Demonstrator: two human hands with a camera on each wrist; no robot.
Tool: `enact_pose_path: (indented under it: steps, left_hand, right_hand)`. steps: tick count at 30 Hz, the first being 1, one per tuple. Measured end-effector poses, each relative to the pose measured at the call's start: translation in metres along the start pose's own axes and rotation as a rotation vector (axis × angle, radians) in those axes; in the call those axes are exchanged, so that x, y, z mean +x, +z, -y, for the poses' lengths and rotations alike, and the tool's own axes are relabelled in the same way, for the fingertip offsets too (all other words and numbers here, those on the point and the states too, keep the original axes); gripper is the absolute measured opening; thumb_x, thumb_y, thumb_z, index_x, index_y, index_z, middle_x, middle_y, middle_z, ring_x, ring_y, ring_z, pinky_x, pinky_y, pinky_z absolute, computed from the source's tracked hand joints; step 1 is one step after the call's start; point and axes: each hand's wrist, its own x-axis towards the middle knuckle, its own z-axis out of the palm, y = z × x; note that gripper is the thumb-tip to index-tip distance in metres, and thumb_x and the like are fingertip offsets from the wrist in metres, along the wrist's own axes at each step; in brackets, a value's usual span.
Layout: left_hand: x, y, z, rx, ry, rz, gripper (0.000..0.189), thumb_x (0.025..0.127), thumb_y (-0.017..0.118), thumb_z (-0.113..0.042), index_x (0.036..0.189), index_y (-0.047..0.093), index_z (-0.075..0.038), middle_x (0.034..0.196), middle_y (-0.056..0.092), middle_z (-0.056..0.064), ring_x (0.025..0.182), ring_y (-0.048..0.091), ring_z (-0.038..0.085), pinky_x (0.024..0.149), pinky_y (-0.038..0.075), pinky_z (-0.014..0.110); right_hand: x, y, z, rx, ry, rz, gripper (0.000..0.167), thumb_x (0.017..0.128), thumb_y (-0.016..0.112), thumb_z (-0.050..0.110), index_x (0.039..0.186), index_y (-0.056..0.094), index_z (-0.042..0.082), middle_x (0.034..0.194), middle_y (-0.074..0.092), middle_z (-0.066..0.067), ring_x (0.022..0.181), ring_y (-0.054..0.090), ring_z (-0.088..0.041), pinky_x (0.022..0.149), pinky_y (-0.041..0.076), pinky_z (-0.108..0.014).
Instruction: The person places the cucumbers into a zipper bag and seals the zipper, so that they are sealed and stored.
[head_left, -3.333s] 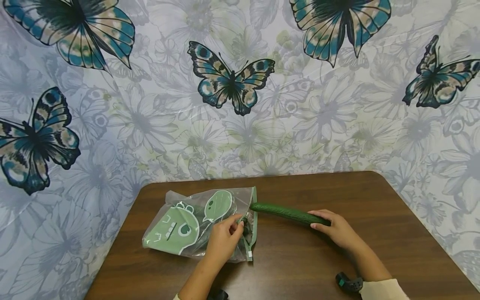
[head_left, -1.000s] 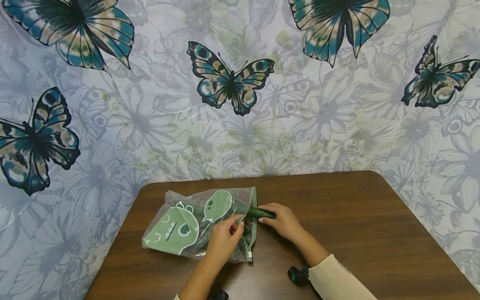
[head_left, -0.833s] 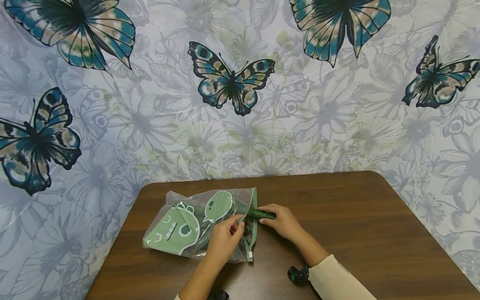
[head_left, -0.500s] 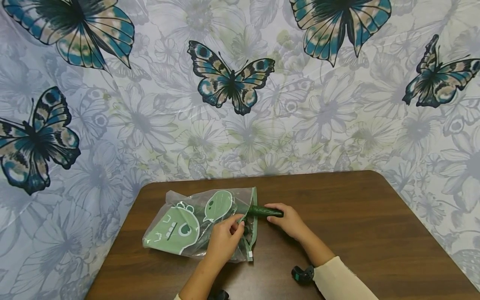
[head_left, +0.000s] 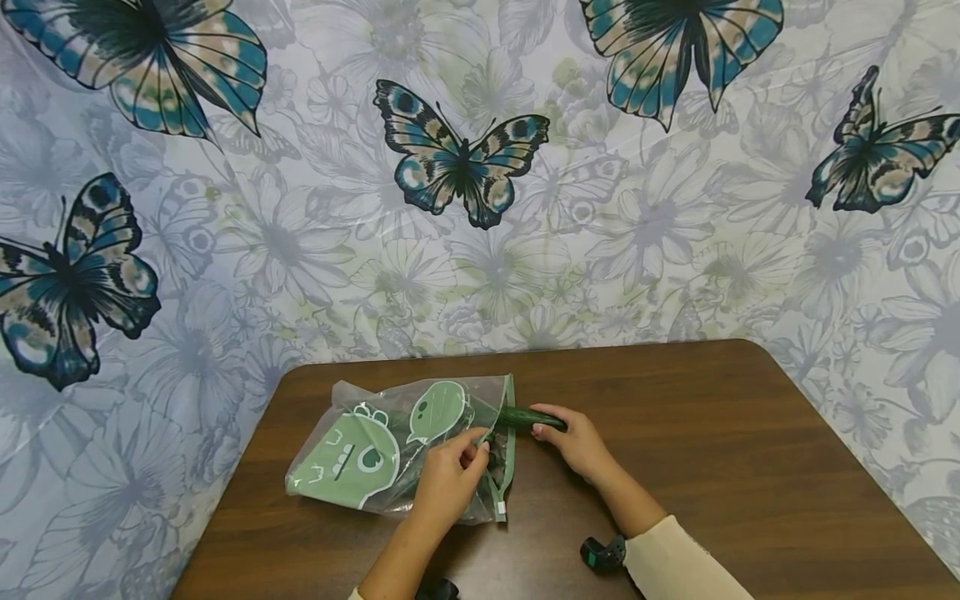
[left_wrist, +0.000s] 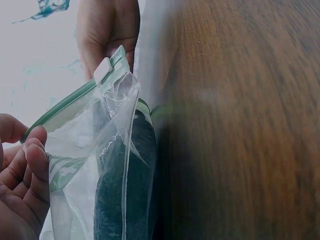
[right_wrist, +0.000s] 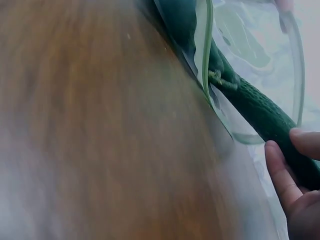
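Observation:
A clear zipper bag (head_left: 352,467) with green cartoon prints lies on the table, its mouth facing right. My left hand (head_left: 448,477) pinches the upper layer near the mouth, lifting it a little. A cucumber (head_left: 519,417) reaches partway into the bag; its outer end is gripped between the thumb and fingers of my right hand (head_left: 579,443). Through the plastic in the left wrist view, another dark green cucumber (left_wrist: 112,200) shows inside the bag. In the right wrist view, the held cucumber (right_wrist: 257,110) passes through the mouth over the stem end of the other one.
The brown wooden table (head_left: 675,400) carries the bag. A white slider (head_left: 500,508) sits at the near end of the bag's green zip edge. Behind the table hangs a butterfly-patterned cloth (head_left: 465,283). Black wrist devices (head_left: 602,553) are by both forearms.
Over the last seconds my right hand moved left, bringing the cucumber into the bag; in the last second it came back slightly right with it. My left hand has stayed in place.

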Motion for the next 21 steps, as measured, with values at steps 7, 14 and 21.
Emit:
enact_pose_path:
  steps: [7,14,21]
  left_hand:
    - [0.000,0.001,-0.002,-0.001,-0.013,0.007,0.019,0.093,0.071,-0.013,0.111,0.076,-0.010,0.066,0.058,-0.010,0.058,0.047,-0.001,0.055,0.042,0.019]
    - [-0.001,0.002,-0.003,0.003,-0.019,0.018,0.019,0.093,0.070,-0.013,0.112,0.076,-0.009,0.066,0.058,-0.010,0.058,0.047,-0.001,0.055,0.042,0.019]
    - [-0.001,0.002,-0.002,0.016,-0.009,0.008,0.020,0.093,0.070,-0.015,0.111,0.076,-0.012,0.067,0.059,-0.012,0.059,0.048,-0.002,0.057,0.044,0.019]
  right_hand:
    - [0.000,0.015,0.004,0.146,-0.011,0.027,0.039,0.096,0.067,0.008,0.134,0.063,0.000,0.119,0.069,-0.023,0.099,0.072,-0.024,0.085,0.058,-0.025]
    - [0.003,0.031,0.009,0.186,0.006,0.012,0.037,0.097,0.065,0.007,0.133,0.064,0.002,0.123,0.068,-0.023,0.101,0.073,-0.034,0.086,0.059,-0.028]
    - [0.010,0.046,0.012,0.173,-0.021,0.011,0.039,0.097,0.065,0.010,0.136,0.061,0.001,0.122,0.070,-0.022,0.102,0.074,-0.030,0.088,0.056,-0.023]
